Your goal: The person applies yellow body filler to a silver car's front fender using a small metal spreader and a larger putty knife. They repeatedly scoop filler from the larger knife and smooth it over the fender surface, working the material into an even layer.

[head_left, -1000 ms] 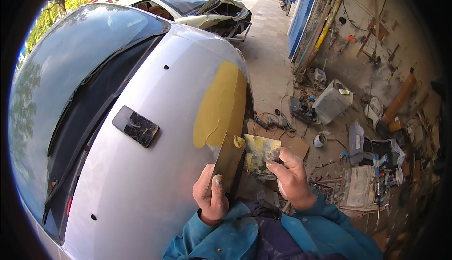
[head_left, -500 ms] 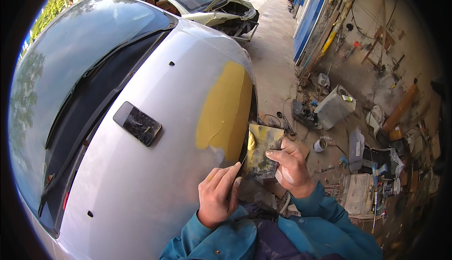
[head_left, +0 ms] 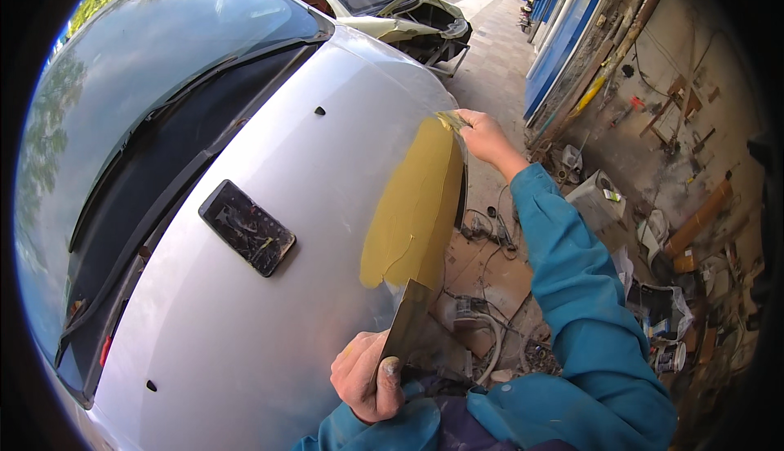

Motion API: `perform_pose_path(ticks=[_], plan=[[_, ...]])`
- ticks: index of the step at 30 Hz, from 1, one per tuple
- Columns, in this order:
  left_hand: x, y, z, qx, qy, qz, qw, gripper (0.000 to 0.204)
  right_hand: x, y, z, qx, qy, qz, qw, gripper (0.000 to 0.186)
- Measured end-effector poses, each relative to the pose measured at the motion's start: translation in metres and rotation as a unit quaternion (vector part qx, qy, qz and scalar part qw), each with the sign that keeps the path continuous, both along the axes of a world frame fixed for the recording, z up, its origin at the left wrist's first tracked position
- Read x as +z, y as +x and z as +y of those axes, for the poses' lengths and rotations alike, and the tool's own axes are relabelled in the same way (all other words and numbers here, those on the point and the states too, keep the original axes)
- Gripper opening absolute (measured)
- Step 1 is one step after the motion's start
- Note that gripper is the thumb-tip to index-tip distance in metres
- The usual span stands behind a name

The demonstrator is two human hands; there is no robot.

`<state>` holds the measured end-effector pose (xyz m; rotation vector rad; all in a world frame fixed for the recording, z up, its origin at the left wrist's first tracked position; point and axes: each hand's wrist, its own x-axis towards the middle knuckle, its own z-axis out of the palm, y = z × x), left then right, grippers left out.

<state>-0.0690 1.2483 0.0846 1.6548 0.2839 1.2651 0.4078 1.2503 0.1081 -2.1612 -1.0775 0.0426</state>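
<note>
Yellow filler (head_left: 414,206) lies between both hands: the right hand (head_left: 485,138) pinches a scraper (head_left: 449,120) at its far end; the left hand (head_left: 367,377) grips a flat plate (head_left: 408,318).

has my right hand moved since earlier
Yes, forward: the right hand went from beside the near end of the yellow putty patch to its far end.

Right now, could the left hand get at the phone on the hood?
Probably yes: only bare hood lies between the left hand and the phone, though that hand grips a flat plate and might need freeing first.
</note>
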Motion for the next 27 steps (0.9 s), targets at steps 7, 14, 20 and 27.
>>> perform_pose_path(ticks=[7, 14, 20, 27], plan=[[-0.001, -0.004, 0.001, 0.023, -0.058, -0.021, 0.998, 0.049, -0.035, 0.024, 0.038, -0.015, -0.022, -0.086, 0.996, 0.052], [0.002, 0.003, 0.001, 0.023, -0.059, -0.03, 0.998, 0.051, -0.043, 0.009, 0.033, -0.014, -0.037, -0.121, 0.992, 0.053], [0.002, 0.005, -0.003, 0.008, -0.056, -0.029, 0.998, 0.048, -0.04, -0.035, 0.026, 0.011, -0.026, -0.126, 0.992, 0.054], [-0.004, 0.002, -0.005, -0.037, -0.012, -0.041, 0.998, 0.035, -0.039, -0.124, 0.004, 0.045, -0.003, -0.181, 0.982, 0.053]])
